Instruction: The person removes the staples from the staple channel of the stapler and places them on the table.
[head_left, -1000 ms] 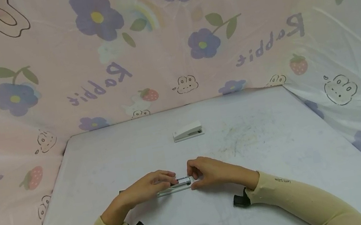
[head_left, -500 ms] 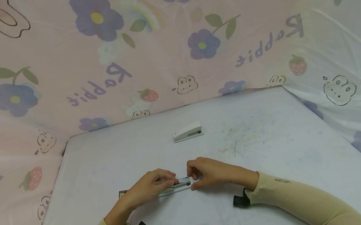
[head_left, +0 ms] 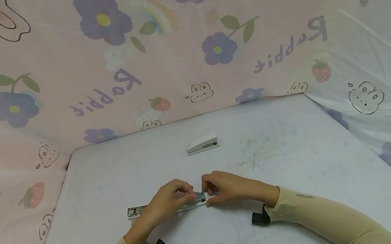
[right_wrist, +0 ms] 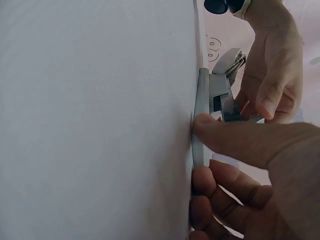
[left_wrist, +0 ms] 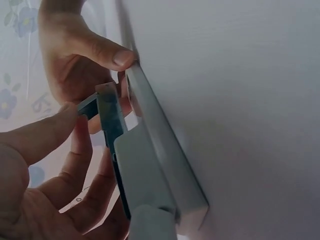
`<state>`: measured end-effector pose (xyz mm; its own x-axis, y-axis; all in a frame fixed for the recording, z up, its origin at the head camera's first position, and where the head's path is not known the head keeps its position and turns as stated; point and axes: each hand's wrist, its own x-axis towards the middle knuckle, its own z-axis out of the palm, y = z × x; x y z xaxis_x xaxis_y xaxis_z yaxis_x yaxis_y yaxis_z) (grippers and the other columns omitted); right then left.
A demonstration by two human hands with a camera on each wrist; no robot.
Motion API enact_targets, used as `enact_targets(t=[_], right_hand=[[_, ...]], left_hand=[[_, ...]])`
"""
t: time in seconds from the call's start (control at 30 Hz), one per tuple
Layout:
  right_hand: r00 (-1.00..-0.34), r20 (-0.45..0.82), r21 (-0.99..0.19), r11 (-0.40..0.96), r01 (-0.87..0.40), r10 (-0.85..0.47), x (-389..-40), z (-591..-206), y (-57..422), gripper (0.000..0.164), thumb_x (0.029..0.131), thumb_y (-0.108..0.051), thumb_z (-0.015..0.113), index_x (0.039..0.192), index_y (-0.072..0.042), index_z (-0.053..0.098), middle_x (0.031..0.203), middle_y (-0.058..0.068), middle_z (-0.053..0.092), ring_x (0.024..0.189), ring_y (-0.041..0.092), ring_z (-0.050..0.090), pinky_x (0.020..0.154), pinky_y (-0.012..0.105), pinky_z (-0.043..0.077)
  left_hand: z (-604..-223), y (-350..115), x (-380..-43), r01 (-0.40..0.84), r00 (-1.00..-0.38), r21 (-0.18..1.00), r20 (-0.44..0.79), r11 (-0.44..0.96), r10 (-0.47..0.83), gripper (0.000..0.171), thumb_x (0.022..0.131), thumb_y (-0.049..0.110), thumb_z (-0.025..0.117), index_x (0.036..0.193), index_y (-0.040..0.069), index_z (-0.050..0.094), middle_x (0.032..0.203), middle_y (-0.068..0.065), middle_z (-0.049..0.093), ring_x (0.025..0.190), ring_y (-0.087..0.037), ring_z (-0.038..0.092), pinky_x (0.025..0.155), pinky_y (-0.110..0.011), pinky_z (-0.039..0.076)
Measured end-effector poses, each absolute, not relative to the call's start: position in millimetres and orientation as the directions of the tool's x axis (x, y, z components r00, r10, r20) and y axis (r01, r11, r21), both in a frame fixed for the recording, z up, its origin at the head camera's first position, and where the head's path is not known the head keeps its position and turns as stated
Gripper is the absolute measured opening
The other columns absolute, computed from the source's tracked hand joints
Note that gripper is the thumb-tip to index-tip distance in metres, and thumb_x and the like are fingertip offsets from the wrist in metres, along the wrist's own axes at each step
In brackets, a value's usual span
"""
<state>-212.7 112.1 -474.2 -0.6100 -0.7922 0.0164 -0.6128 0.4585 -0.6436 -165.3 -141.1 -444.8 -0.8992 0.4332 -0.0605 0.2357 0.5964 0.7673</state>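
Note:
An opened white stapler lies on the table in front of me, its top cover folded back to the left. My left hand reaches over its middle. In the left wrist view, thumb and forefinger pinch a short grey strip of staples, tilted against the front of the metal magazine. My right hand grips the front end of the stapler's base, thumb on the near side and fingers on the far side. Part of the stapler is hidden beneath my left hand.
A second white stapler, closed, stands further back on the white table. A patterned curtain hangs behind the table and along its sides.
My left hand has shifted slightly right, uncovering more of the folded-back cover. The staple strip, lying flatter half a second ago, is now tilted up. My right hand keeps its place.

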Motion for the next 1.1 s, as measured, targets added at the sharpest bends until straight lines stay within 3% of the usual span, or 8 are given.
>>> enact_targets(t=[0.23,0.43,0.67,1.1], right_hand=[[-0.618,0.01,-0.642,0.469,-0.606,-0.786,-212,-474,112,0.03,0.092,-0.026,0.089,0.103,-0.016,0.064,0.088,-0.008,0.062,0.084,0.008,0.053,0.08,0.026,0.045],[-0.623,0.005,-0.639,0.476,-0.604,-0.782,-212,-474,112,0.03,0.091,-0.026,0.089,0.103,-0.016,0.063,0.088,-0.007,0.061,0.084,0.008,0.053,0.08,0.026,0.045],[-0.621,0.003,-0.644,0.474,-0.601,-0.784,-212,-474,112,0.029,0.092,-0.025,0.089,0.103,-0.016,0.063,0.088,-0.007,0.061,0.083,0.009,0.053,0.08,0.026,0.045],[-0.623,0.007,-0.64,0.476,-0.604,-0.782,-212,-473,111,0.03,0.09,-0.023,0.09,0.103,-0.015,0.064,0.088,-0.006,0.063,0.084,0.009,0.054,0.081,0.026,0.046]], left_hand=[[-449,-137,-165,0.231,-0.927,0.726,-0.038,0.648,0.374,0.014,0.097,0.031,0.082,0.099,0.023,0.07,0.109,0.009,0.072,0.112,-0.021,0.069,0.092,-0.049,0.053],[-452,-134,-164,0.34,-0.91,0.664,0.055,0.666,0.41,0.018,0.097,0.029,0.083,0.111,0.025,0.073,0.113,0.013,0.072,0.111,-0.02,0.07,0.088,-0.042,0.055],[-452,-131,-161,0.454,-0.883,0.539,0.168,0.709,0.438,0.014,0.095,0.025,0.084,0.106,0.027,0.076,0.105,0.018,0.072,0.102,-0.016,0.071,0.08,-0.031,0.055],[-450,-126,-156,0.531,-0.847,0.395,0.284,0.749,0.45,0.016,0.089,0.023,0.088,0.1,0.022,0.076,0.098,0.013,0.072,0.09,-0.015,0.071,0.072,-0.028,0.054]])
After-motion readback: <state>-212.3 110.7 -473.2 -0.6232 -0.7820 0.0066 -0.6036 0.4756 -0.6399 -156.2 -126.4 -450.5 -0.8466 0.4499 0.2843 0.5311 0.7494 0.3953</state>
